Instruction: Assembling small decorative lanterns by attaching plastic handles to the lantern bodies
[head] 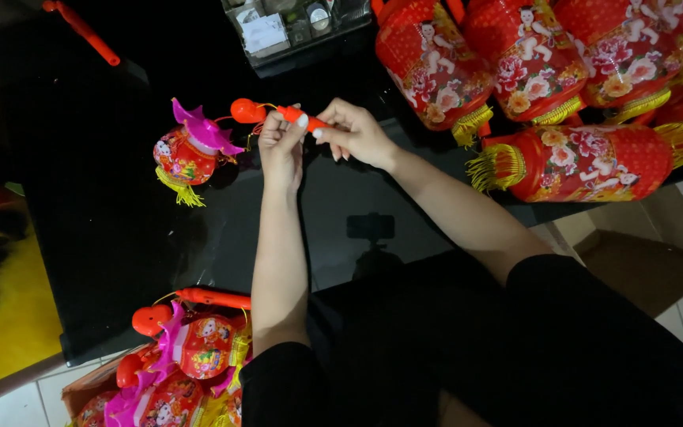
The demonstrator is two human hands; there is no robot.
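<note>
Head view: both the left hand (281, 142) and right hand (355, 133) pinch shut on an orange handle stick (303, 120). Its small red lantern (187, 154) lies left on the black table (88, 190).

Small lantern (190, 153) lies on the table (88, 205), left of both hands; its handle (278, 113) runs right into the left hand (282, 146) and right hand (355, 132). Large lanterns (531, 71) are crowded at the table's far right, with a clear organiser box (294, 28) behind the hands. A box of small lanterns (175, 372) sits below the table's near-left edge.

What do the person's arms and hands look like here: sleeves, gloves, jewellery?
Both forearms are bare below black sleeves that end near the elbows. The left hand and right hand wear no gloves; light polished nails show, and no rings or watch are visible.
</note>
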